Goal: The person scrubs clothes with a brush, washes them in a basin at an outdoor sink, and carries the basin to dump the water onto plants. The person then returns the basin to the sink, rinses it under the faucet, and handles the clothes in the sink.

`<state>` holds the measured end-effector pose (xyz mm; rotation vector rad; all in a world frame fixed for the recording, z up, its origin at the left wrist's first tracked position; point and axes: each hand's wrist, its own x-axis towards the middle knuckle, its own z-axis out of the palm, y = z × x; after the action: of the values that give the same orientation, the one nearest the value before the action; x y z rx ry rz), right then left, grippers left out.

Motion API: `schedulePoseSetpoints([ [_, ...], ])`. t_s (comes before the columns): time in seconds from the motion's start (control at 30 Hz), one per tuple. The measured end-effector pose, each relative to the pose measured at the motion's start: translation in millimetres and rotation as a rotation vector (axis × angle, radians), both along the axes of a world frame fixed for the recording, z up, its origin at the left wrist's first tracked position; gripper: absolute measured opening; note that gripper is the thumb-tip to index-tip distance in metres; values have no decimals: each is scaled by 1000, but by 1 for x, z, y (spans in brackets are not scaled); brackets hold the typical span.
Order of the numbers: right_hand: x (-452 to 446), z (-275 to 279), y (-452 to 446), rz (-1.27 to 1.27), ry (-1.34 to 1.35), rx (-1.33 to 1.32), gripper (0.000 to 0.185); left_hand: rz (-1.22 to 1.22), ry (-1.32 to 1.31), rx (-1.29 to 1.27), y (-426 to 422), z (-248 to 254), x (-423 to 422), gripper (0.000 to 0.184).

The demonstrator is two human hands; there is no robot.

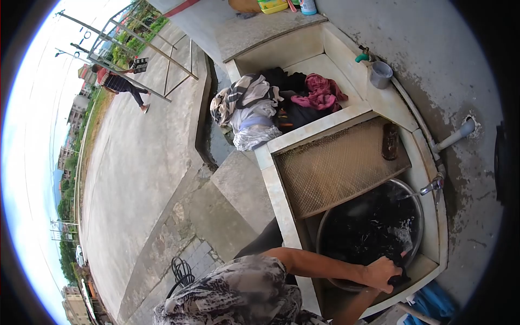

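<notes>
My left hand (pixel 381 273) is closed at the near right rim of a round metal basin (pixel 324 230), with dark wet cloth (pixel 400 279) bunched at its fingers. Below it, my right forearm (pixel 355 307) reaches toward the same spot. My right hand is hidden behind the left hand and the cloth. Dark water and black fabric (pixel 357 222) fill the basin, where splashes show on the right side. Water runs into it from a metal tap (pixel 431 186).
Beside the basin slopes a ridged washboard slab (pixel 336 162) with a brown brush-like object (pixel 389 142). White clothes (pixel 254 116) and a dark red garment (pixel 319 93) lie at the farther basin. A grey cup (pixel 381 75) hangs near a green tap (pixel 363 56). Someone (pixel 122 84) walks outside.
</notes>
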<state>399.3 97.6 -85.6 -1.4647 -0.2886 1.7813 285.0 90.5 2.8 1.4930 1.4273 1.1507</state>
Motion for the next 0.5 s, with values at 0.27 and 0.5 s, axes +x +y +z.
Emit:
schedulePoseSetpoints([
  [0.27, -29, 81, 25, 132, -250, 146, 61, 253, 54, 135, 19, -23, -64, 36],
  [0.5, -63, 71, 28, 729, -881, 819, 73, 300, 650, -258, -23, -92, -93, 77],
])
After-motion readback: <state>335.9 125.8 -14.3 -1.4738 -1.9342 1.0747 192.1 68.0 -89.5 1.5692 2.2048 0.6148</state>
